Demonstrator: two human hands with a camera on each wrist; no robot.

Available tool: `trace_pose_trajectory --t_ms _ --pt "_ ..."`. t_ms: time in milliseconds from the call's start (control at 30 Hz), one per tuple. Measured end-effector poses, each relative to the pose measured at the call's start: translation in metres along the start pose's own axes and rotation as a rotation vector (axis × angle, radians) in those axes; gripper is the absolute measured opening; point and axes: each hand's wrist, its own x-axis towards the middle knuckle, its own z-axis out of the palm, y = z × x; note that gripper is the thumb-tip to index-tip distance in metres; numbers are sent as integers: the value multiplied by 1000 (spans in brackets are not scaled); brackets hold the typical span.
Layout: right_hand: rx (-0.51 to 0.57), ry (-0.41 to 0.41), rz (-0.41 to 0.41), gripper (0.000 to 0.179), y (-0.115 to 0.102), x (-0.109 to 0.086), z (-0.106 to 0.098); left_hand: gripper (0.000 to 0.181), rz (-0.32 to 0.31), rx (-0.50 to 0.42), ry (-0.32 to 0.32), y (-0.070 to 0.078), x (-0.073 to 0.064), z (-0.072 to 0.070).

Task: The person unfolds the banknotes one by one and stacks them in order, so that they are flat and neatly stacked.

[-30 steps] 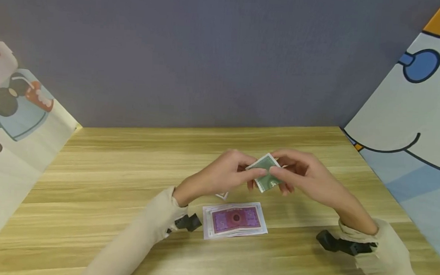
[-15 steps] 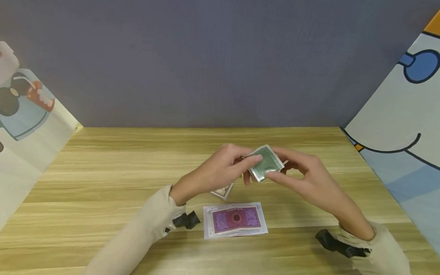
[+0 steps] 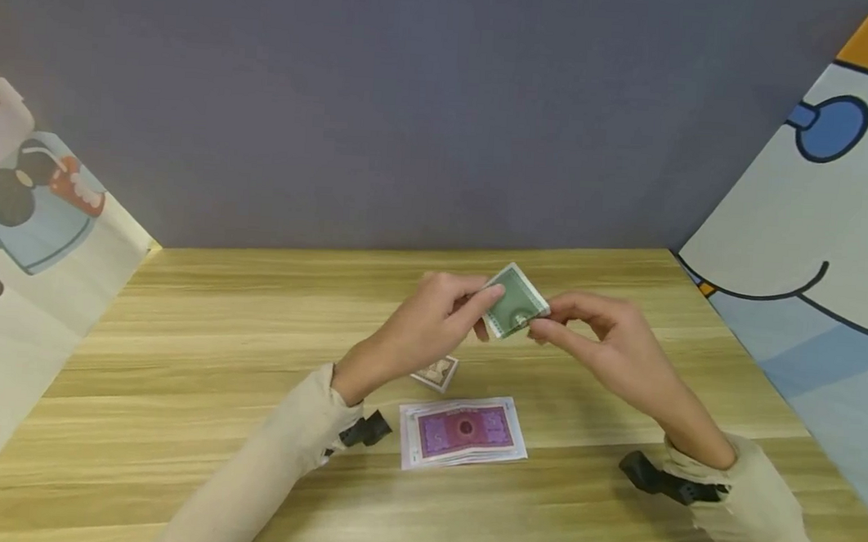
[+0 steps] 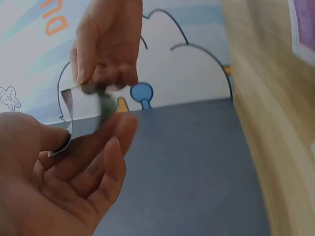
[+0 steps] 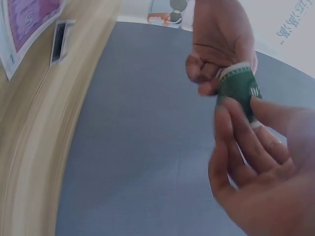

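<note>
A green folded banknote (image 3: 515, 304) with a pale border is held in the air above the table. My left hand (image 3: 431, 320) pinches its left side, thumb on the green face. At the right corner, the thumb and fingertips of my right hand (image 3: 610, 342) pinch the same note. In the right wrist view the banknote (image 5: 238, 86) bows into a curve between both hands. Under the left hand lies a small brown folded note (image 3: 439, 372), partly hidden by that hand. Nearer the body, a stack of purple banknotes (image 3: 466, 432) lies flat.
The wooden table (image 3: 202, 332) ends at a grey back panel (image 3: 412, 122). Side panels with cartoon prints stand at left and right (image 3: 798, 216). Each wrist wears a black camera (image 3: 659, 479) over a beige sleeve.
Both hands have lifted the green banknote slightly up and to the left. The right fingers have shifted from its face to its right corner. More of the brown note shows.
</note>
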Motion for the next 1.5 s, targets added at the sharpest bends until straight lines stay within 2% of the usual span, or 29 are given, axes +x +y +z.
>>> trace_pose_trajectory --t_ms 100,200,267,400,500,600,700,833,967,1200,1367,1500 --pt "-62 76 -36 10 0 3 2 28 35 59 85 1 -2 -5" --pt "-52 87 -63 6 -1 6 3 25 64 85 115 5 -4 -8" --pt "-28 45 -54 7 -3 6 4 19 78 99 114 8 -6 -10" --pt "2 -126 -41 15 -6 6 8 13 70 93 104 13 -15 -13" --pt "-25 -215 -54 17 -9 4 13 11 36 81 61 11 -29 -14" --pt "-78 -237 -64 15 -8 2 21 7 -22 66 -17 5 -48 -13" --pt "-87 -277 -49 12 -5 1 32 8 -82 55 -85 -1 -66 -12" --pt "-59 -355 -8 9 -2 1 43 8 -134 58 -120 -5 -83 -11" --pt "-71 -399 16 11 1 2 48 5 -194 62 -136 -9 -89 -8" --pt "-134 -521 124 13 8 -10 49 8 -279 128 -238 -21 -92 10" --pt "-147 -594 146 13 12 -13 56 13 -282 199 -291 -26 -97 20" --pt "-122 -677 214 16 16 -13 57 16 -270 238 -328 -30 -97 25"
